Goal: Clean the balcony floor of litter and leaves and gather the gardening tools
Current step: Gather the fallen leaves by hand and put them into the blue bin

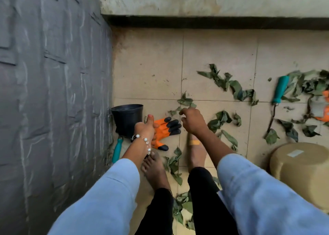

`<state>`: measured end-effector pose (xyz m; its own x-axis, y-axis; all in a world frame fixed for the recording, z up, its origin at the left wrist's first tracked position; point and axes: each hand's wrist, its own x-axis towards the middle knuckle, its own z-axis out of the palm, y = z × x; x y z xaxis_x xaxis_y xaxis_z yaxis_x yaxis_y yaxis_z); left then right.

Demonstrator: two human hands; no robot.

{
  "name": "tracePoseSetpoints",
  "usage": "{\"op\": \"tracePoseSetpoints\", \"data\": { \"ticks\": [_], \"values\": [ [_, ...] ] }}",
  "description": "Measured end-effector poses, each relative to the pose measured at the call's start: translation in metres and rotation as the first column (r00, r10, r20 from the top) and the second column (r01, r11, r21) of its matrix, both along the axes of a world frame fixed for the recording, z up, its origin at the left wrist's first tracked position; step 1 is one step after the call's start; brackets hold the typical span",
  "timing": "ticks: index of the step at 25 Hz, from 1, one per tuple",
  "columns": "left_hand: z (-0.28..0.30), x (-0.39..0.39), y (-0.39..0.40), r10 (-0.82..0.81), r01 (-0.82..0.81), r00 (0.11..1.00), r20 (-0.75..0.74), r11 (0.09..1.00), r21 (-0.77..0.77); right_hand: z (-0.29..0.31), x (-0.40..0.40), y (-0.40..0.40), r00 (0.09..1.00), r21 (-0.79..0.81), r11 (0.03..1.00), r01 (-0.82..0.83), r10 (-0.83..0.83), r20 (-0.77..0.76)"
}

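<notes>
Green leaves [236, 90] lie scattered over the beige tiled floor [151, 65]. My left hand [145, 128] grips a pair of orange and black gardening gloves [168, 128], just right of a black plastic pot [127, 118]. My right hand [191, 120] hovers beside the gloves with its fingers loosely curled, holding nothing I can see. A teal-handled tool [117, 150] lies below the pot by the wall. Another teal-handled tool [280, 89] lies among leaves at the right.
A dark textured wall [53, 92] runs along the left and a concrete parapet [213, 1] along the far side. A tan upturned tub [302, 165] stands at the right. An orange and white object [322, 108] sits at the right edge. My bare feet [156, 170] stand among leaves.
</notes>
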<state>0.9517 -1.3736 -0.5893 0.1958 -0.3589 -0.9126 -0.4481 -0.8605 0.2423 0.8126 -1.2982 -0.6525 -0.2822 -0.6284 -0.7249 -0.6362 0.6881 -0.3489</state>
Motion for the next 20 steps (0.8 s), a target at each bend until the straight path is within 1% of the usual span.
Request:
{"op": "tracePoseSetpoints", "data": {
  "ticks": [1, 3, 4, 6, 7, 8, 9, 10, 12, 13, 14, 15, 16, 17, 20],
  "values": [
    [-0.009, 0.001, 0.001, -0.003, 0.003, 1.000, 0.002, 1.000, 0.010, -0.019, 0.004, 0.000, 0.993, 0.010, 0.993, -0.119, 0.119, 0.001],
    [-0.032, 0.004, 0.004, -0.052, 0.051, 0.998, 0.033, 0.999, 0.011, -0.045, 0.014, -0.006, 0.946, -0.075, 0.943, -0.324, 0.323, -0.027],
    [-0.043, 0.005, 0.004, -0.068, 0.067, 0.997, 0.043, 0.998, 0.006, -0.054, 0.019, -0.009, 0.909, -0.136, 0.899, -0.417, 0.410, -0.082],
    [-0.066, 0.011, 0.003, -0.046, 0.046, 0.999, 0.024, 0.999, 0.009, -0.067, 0.021, -0.016, 0.850, -0.237, 0.820, -0.522, 0.475, -0.226],
    [-0.074, 0.013, 0.003, -0.022, 0.022, 1.000, 0.013, 1.000, 0.015, -0.071, 0.018, -0.018, 0.815, -0.235, 0.785, -0.573, 0.516, -0.262],
    [-0.079, 0.013, 0.004, 0.006, -0.006, 1.000, -0.003, 1.000, 0.020, -0.075, 0.013, -0.019, 0.789, -0.227, 0.759, -0.611, 0.560, -0.253],
    [-0.082, 0.012, 0.005, 0.023, -0.023, 1.000, -0.020, 1.000, 0.019, -0.076, 0.008, -0.019, 0.778, -0.225, 0.748, -0.625, 0.572, -0.261],
    [-0.082, 0.010, 0.006, 0.028, -0.028, 0.999, -0.032, 0.999, 0.023, -0.074, 0.004, -0.019, 0.798, -0.234, 0.766, -0.599, 0.548, -0.252],
    [-0.077, 0.002, 0.008, 0.044, -0.042, 0.998, -0.050, 0.998, 0.040, -0.067, -0.001, -0.016, 0.915, -0.306, 0.867, -0.392, 0.332, -0.231],
    [-0.074, -0.001, 0.008, 0.065, -0.062, 0.996, -0.066, 0.997, 0.047, -0.064, -0.001, -0.013, 0.952, -0.341, 0.901, -0.268, 0.193, -0.237],
    [-0.070, -0.005, 0.007, 0.083, -0.079, 0.993, -0.086, 0.996, 0.052, -0.063, -0.004, -0.011, 0.972, -0.349, 0.924, -0.154, 0.078, -0.223],
    [-0.068, -0.008, 0.005, 0.085, -0.079, 0.991, -0.101, 0.995, 0.053, -0.060, -0.007, -0.009, 0.966, -0.335, 0.933, -0.134, 0.048, -0.253],
    [-0.069, -0.011, 0.004, 0.070, -0.065, 0.992, -0.107, 0.997, 0.051, -0.060, -0.010, -0.007, 0.964, -0.295, 0.948, -0.119, 0.039, -0.265],
    [-0.071, -0.012, 0.003, 0.053, -0.048, 0.993, -0.107, 0.998, 0.048, -0.061, -0.015, -0.006, 0.947, -0.242, 0.956, -0.167, 0.087, -0.308],
    [-0.080, -0.013, 0.001, 0.047, -0.042, 0.992, -0.121, 0.998, 0.043, -0.072, -0.021, -0.005, 0.917, -0.159, 0.945, -0.285, 0.221, -0.331]
  ]
}}
